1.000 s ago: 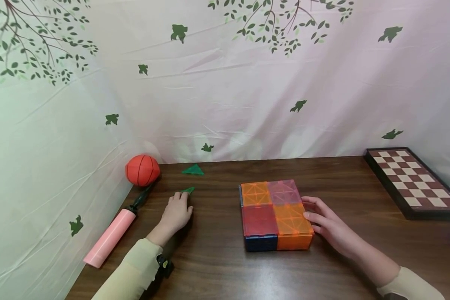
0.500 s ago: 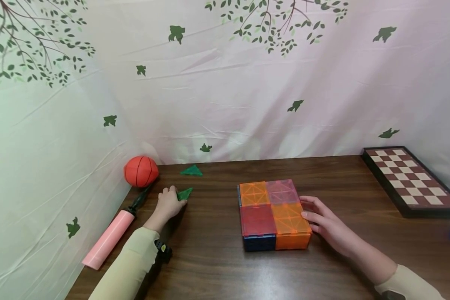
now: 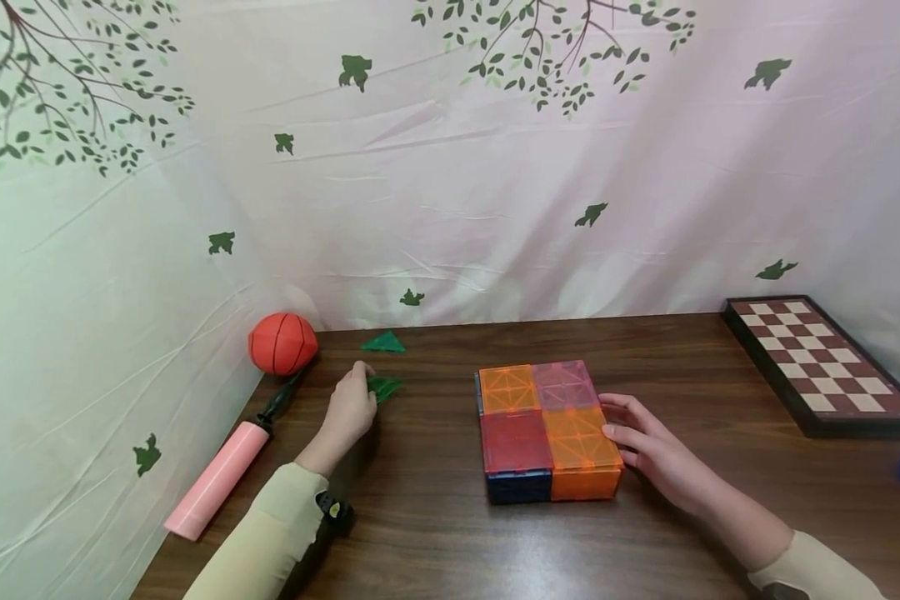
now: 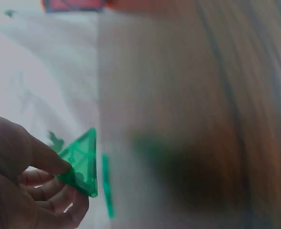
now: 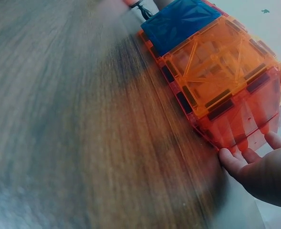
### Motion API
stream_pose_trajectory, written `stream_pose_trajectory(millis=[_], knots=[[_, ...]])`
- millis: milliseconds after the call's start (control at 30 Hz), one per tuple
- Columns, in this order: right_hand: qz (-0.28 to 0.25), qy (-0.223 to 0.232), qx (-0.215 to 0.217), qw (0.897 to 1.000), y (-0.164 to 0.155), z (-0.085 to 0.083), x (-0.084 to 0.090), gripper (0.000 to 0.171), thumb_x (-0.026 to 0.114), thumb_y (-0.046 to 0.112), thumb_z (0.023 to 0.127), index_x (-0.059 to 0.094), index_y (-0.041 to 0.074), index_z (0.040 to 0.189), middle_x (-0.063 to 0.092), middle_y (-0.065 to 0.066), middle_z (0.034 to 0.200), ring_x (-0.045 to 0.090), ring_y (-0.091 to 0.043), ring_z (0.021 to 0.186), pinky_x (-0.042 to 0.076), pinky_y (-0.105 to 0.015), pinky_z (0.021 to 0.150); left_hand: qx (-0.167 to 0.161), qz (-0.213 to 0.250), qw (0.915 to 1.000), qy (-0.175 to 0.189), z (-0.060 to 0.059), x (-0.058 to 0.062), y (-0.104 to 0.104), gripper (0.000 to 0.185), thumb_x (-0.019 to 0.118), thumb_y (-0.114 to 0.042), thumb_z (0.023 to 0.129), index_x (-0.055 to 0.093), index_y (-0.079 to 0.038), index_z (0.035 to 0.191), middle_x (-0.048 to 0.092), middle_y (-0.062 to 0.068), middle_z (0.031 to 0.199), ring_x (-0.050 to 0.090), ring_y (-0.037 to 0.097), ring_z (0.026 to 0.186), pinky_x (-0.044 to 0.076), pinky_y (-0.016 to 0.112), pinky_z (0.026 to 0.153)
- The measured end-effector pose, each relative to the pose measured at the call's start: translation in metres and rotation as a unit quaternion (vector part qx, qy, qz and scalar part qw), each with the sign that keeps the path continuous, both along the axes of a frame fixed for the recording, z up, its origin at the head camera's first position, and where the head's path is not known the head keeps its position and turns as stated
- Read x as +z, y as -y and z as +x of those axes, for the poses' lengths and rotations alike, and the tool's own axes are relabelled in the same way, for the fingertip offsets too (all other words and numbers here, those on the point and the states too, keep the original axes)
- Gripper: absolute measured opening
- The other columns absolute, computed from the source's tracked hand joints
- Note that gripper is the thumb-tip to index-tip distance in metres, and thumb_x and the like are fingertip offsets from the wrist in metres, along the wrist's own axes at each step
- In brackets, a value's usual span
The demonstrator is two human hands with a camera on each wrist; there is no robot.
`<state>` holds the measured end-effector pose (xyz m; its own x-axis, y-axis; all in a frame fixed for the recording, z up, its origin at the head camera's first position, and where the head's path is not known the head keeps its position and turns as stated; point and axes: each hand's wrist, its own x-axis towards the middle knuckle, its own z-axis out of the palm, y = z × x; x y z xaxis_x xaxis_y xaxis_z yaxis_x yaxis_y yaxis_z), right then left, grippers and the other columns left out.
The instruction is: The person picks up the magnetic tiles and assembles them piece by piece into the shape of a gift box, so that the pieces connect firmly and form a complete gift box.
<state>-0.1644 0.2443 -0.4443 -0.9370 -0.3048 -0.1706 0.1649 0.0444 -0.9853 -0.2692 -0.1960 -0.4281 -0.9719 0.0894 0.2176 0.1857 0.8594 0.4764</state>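
Half a second ago the green triangle tile (image 3: 384, 387) lay low by the left hand (image 3: 351, 408); now it is lifted slightly and carried a little nearer the tile box (image 3: 547, 425), thumb and fingers pinching one corner; its free tip points toward the box, long axis running roughly left to right. The right hand (image 3: 648, 446) has not moved, fingers spread flat against the box's right side. A second green triangle (image 3: 383, 342) lies behind, left of the box.
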Motion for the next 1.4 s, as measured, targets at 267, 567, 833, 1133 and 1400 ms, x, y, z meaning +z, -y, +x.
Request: stream_pose_trajectory(millis=[267,567,833,1133,1400], knots=[[0.002,0.001,-0.002,1.0,-0.001,0.0,-0.002,0.064,0.049,0.032,0.107,0.017,0.008,0.158,0.014,-0.023,0.161,0.035,-0.041,0.136,0.048,-0.034,0.098,-0.083,0.106,0.9902,-0.035,0.028,0.041,-0.044,0.017,0.066,-0.002,0.098,0.058,-0.003,0.113,0.065,0.01,0.096,0.062,0.023,0.085,0.052,0.04,0.073],[0.003,-0.004,0.001,1.0,-0.001,0.0,-0.003,0.064,0.049,0.031,0.107,0.017,0.009,0.157,0.014,-0.023,0.161,0.034,-0.042,0.137,0.048,-0.034,0.098,-0.23,0.161,0.9599,0.002,0.055,0.065,-0.097,0.016,0.063,-0.001,0.1,0.056,-0.008,0.113,0.072,0.007,0.107,0.07,0.018,0.098,0.057,0.034,0.085],[0.001,0.002,-0.002,1.0,0.002,0.002,-0.002,0.064,0.048,0.032,0.108,0.017,0.009,0.157,0.012,-0.023,0.161,0.033,-0.043,0.137,0.048,-0.034,0.099,-0.284,0.139,0.9482,0.026,0.057,0.059,-0.118,0.014,0.063,-0.002,0.1,0.056,-0.008,0.11,0.073,0.006,0.105,0.07,0.018,0.096,0.056,0.031,0.087],[0.008,0.001,-0.011,1.0,0.005,0.005,-0.002,0.064,0.05,0.032,0.107,0.017,0.009,0.157,0.014,-0.024,0.161,0.036,-0.042,0.136,0.049,-0.033,0.096,-0.301,0.127,0.9444,0.035,0.057,0.054,-0.128,0.013,0.062,-0.003,0.101,0.056,-0.009,0.11,0.073,0.004,0.104,0.068,0.013,0.091,0.055,0.027,0.082],[0.019,-0.006,-0.008,1.0,0.012,0.01,-0.003,0.064,0.052,0.032,0.106,0.019,0.009,0.156,0.018,-0.025,0.16,0.041,-0.041,0.134,0.05,-0.034,0.097,-0.299,0.116,0.9467,0.028,0.056,0.052,-0.128,0.014,0.063,-0.003,0.101,0.056,-0.01,0.111,0.073,0.005,0.107,0.066,0.011,0.09,0.055,0.03,0.085]])
